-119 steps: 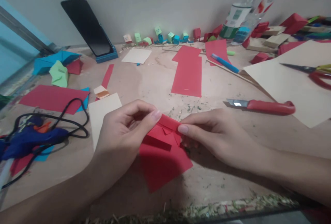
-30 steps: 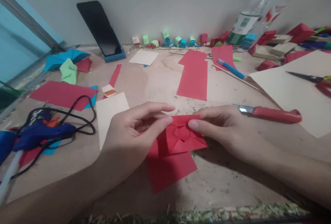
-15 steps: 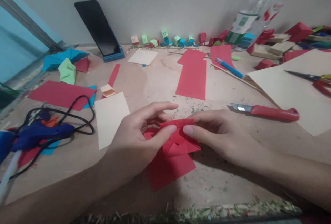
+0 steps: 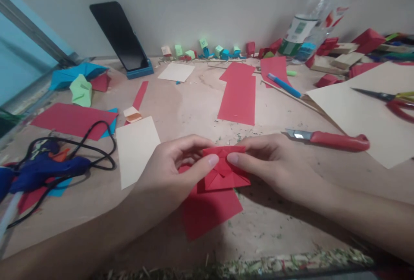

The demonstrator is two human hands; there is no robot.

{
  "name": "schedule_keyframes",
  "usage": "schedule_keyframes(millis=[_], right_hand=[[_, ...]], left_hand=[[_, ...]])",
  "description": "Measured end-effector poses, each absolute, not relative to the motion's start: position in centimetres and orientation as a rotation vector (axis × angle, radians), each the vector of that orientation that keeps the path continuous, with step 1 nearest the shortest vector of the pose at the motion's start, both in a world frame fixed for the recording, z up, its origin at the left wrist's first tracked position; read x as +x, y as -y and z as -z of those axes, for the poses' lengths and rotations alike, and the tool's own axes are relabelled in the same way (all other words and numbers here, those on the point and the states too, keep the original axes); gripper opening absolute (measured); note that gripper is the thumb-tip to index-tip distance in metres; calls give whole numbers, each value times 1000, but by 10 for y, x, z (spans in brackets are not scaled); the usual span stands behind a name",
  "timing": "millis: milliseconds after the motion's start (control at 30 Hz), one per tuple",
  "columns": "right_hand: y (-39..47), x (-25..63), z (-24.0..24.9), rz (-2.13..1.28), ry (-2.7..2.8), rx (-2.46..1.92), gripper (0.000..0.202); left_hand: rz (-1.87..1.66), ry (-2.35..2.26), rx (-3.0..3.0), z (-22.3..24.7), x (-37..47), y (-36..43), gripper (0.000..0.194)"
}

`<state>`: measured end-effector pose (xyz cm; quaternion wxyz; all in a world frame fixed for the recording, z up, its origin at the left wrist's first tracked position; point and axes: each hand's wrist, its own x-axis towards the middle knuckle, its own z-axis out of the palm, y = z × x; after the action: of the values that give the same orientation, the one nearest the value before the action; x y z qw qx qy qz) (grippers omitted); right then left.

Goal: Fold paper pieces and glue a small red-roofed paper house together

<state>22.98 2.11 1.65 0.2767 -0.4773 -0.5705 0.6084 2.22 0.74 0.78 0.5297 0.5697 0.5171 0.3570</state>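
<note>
Between my two hands is a folded piece of red paper [image 4: 226,178], with creased triangular flaps facing me. My left hand [image 4: 181,165] pinches its upper left side, thumb in front and fingers behind. On the upper right side my right hand [image 4: 268,159] grips it the same way, the thumb tip close to the other thumb. Underneath lies a flat red paper sheet [image 4: 211,215] on the table, partly hidden by the folded piece and my left hand. The fingertips behind the paper are hidden.
Right of my hands lies a red-handled craft knife [image 4: 339,140], blade bared. Scissors [image 4: 388,96] rest on cream paper [image 4: 371,120]. A blue glue gun [image 4: 51,168] with a looped black cord is at left. A phone [image 4: 119,36] stands behind; small paper cubes [image 4: 203,43] line the wall.
My left index finger has come down from its raised, stretched position to behind the paper's top edge. The folded paper is turned slightly, its flaps facing me more squarely.
</note>
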Motion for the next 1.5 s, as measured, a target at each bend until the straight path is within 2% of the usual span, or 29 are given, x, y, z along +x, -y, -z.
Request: schedule_keyframes(millis=[200, 333, 533, 800, 1033, 1167, 1267, 1333, 1500], right_hand=[[-21, 228, -21, -1690, 1561, -1271, 24], [-22, 229, -23, -1613, 1682, -1313, 26], [-20, 230, -19, -1524, 1634, -1261, 24], [-17, 227, -15, -1660, 1402, -1278, 24], [-19, 231, -16, -1576, 1532, -1322, 32], [-20, 230, -17, -1562, 1578, -1347, 32], [-20, 230, -17, -1647, 1494, -1302, 18], [-22, 230, -16, -1647, 1449, -1254, 11], [-27, 234, -12, -1714, 1333, -1245, 18]], left_hand=[[-776, -1301, 1540, -6, 22, -6, 16], [-773, -1341, 1599, -8, 23, -4, 15], [-647, -1312, 1539, -11, 27, -4, 22], [-639, -1258, 1486, -9, 29, -4, 18], [-571, -1129, 1285, -9, 26, -6, 26], [-724, -1159, 1286, -11, 25, -9, 17], [-898, -1217, 1350, -10, 24, -12, 6], [-952, -1242, 1358, -9, 23, -13, 7], [-979, -1212, 1323, -8, 20, -12, 13]])
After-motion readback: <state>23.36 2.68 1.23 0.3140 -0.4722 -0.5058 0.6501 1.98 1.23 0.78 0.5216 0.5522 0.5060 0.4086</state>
